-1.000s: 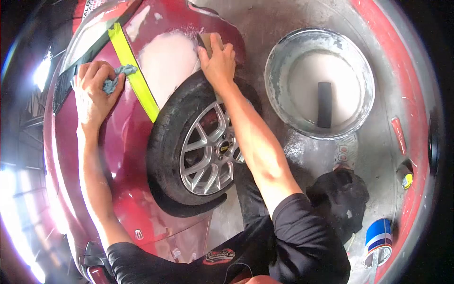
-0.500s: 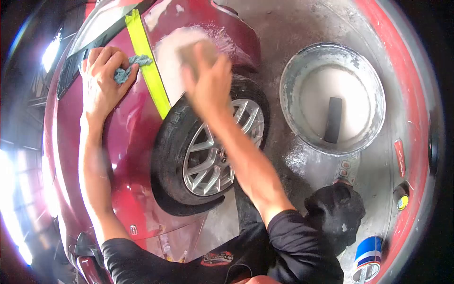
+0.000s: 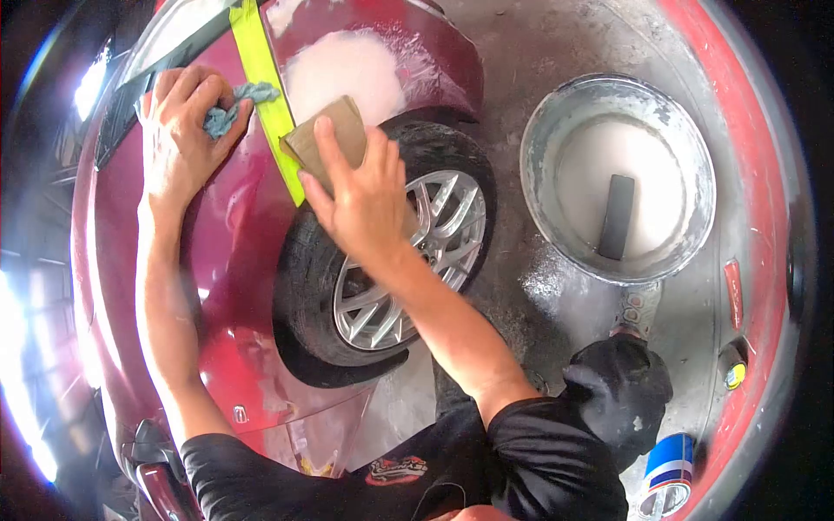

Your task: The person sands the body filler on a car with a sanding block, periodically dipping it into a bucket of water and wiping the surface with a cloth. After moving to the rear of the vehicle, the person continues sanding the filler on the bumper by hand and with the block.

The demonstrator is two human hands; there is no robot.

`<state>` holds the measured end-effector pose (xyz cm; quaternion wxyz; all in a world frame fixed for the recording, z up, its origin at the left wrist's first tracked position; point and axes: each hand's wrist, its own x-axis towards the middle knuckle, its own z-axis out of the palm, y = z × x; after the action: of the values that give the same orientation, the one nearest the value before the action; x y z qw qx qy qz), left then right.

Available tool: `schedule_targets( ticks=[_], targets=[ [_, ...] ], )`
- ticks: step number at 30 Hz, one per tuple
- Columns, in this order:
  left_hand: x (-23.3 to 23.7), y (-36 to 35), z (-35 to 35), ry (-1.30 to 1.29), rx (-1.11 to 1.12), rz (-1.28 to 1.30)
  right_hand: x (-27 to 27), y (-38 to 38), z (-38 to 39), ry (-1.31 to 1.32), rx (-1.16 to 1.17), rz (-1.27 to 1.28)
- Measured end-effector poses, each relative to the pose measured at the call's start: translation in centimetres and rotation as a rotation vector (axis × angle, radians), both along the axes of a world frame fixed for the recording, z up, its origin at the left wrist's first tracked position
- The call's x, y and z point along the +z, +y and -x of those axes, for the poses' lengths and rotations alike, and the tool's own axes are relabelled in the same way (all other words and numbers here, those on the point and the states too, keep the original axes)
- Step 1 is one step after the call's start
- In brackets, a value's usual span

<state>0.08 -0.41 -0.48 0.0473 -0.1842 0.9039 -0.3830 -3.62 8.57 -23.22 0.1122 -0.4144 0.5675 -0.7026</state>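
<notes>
My left hand (image 3: pixel 184 130) rests on the red car fender, fingers curled around a crumpled blue-green cloth (image 3: pixel 228 120). A block wrapped in tan sandpaper (image 3: pixel 334 135) is gripped in my right hand (image 3: pixel 365 204), held at the lower edge of a pale, smooth filler patch (image 3: pixel 347 74) above the wheel arch. A strip of bright yellow tape (image 3: pixel 259 65) runs along the panel edge between my hands, and the block's left corner overlaps it. Right under my right hand and forearm is the wheel (image 3: pixel 413 260) with its black tyre and silver spokes.
A metal basin (image 3: pixel 532 204) of milky water stands on the floor at right, a dark block (image 3: pixel 616 217) lying in it. Farther right are a blue can (image 3: pixel 671 464), a red-handled object (image 3: pixel 734 293) and a small tape roll (image 3: pixel 735 375). My shoe (image 3: pixel 632 317) is beside the basin.
My right hand has moved the sanding block down and left, from the middle of the pale patch to its lower edge by the tape. My left hand stays in place with the cloth.
</notes>
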Motion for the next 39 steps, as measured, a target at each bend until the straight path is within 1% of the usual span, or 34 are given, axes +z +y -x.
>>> schedule_targets(
  ticks=[2, 3, 4, 6, 8, 9, 10, 12, 14, 16, 18, 20, 21, 22, 24, 26, 27, 28, 30, 32, 34, 36, 38, 39],
  targets=[
    [0.2, -0.1, 0.1, 0.002, -0.012, 0.009, 0.1, -2.0, 2.1, -0.012, 0.041, 0.001],
    [0.5, -0.3, -0.3, -0.047, 0.033, 0.015, 0.7, -3.5, 3.7, -0.056, 0.066, -0.050],
    [0.5, -0.3, -0.4, -0.033, 0.020, 0.011, 0.7, -5.7, 4.5, -0.069, -0.023, -0.058],
    [0.4, -0.3, -0.2, -0.020, -0.017, -0.004, 0.8, -8.1, 5.1, -0.085, -0.035, -0.103],
    [0.5, 0.0, -0.1, -0.019, 0.015, 0.005, 1.2, -5.4, 3.9, -0.060, -0.082, -0.086],
    [0.4, 0.0, 0.1, -0.018, 0.028, 0.006, 0.9, -3.6, 2.3, -0.065, 0.002, -0.077],
    [0.3, -0.1, 0.3, -0.016, 0.015, 0.001, 0.6, -1.5, 1.2, -0.050, 0.036, -0.043],
    [0.3, 0.0, 0.1, -0.015, 0.014, -0.013, -0.2, -1.1, 1.6, -0.040, 0.107, 0.001],
    [0.2, -0.2, -0.2, -0.026, 0.034, -0.013, -1.5, -5.3, 2.8, -0.020, -0.026, -0.035],
    [0.4, -0.3, 0.0, -0.019, 0.000, -0.020, -2.2, -9.4, 6.2, -0.125, -0.029, -0.109],
    [0.3, 0.0, 0.2, -0.015, 0.027, -0.015, -2.8, -10.8, 7.0, -0.142, -0.061, -0.116],
    [0.4, -0.1, 0.2, -0.003, 0.017, -0.029, -2.9, -8.6, 5.0, -0.125, -0.070, -0.098],
    [0.3, 0.1, 0.3, 0.005, 0.056, -0.032, -3.0, -6.7, 3.4, -0.069, -0.092, -0.027],
    [0.2, 0.0, 0.3, 0.011, 0.027, -0.035, -2.7, -4.0, 2.3, -0.086, 0.001, -0.033],
    [0.1, -0.3, 0.2, 0.021, -0.023, -0.046, -3.5, -3.5, 2.3, -0.114, 0.070, 0.024],
    [0.1, -0.5, -0.2, 0.019, -0.012, -0.051, -4.9, -7.7, 4.6, -0.151, -0.004, -0.001],
    [0.2, -0.3, 0.0, 0.021, -0.015, -0.054, -5.4, -9.7, 6.1, -0.189, -0.043, -0.087],
    [0.4, -0.3, 0.3, 0.024, -0.026, -0.055, -6.4, -11.8, 7.5, -0.186, -0.066, -0.118],
    [0.4, -0.3, 0.3, 0.035, -0.028, -0.057, -7.1, -13.1, 8.1, -0.181, -0.097, -0.147],
    [0.5, -0.2, 0.3, 0.038, 0.002, -0.056, -6.1, -10.2, 6.6, -0.146, -0.066, -0.128],
    [0.4, -0.1, 0.4, 0.044, 0.006, -0.049, -5.3, -5.5, 2.9, -0.147, -0.023, -0.015],
    [0.2, -0.1, 0.4, 0.050, 0.009, -0.049, -5.7, -4.4, 2.0, -0.211, -0.003, 0.111],
    [0.1, -0.4, 0.4, 0.042, 0.000, -0.059, -6.4, -7.5, 4.0, -0.209, -0.004, -0.033],
    [0.1, -0.3, 0.4, 0.040, 0.006, -0.064, -7.4, -10.3, 5.9, -0.196, -0.057, -0.121]
  ],
)
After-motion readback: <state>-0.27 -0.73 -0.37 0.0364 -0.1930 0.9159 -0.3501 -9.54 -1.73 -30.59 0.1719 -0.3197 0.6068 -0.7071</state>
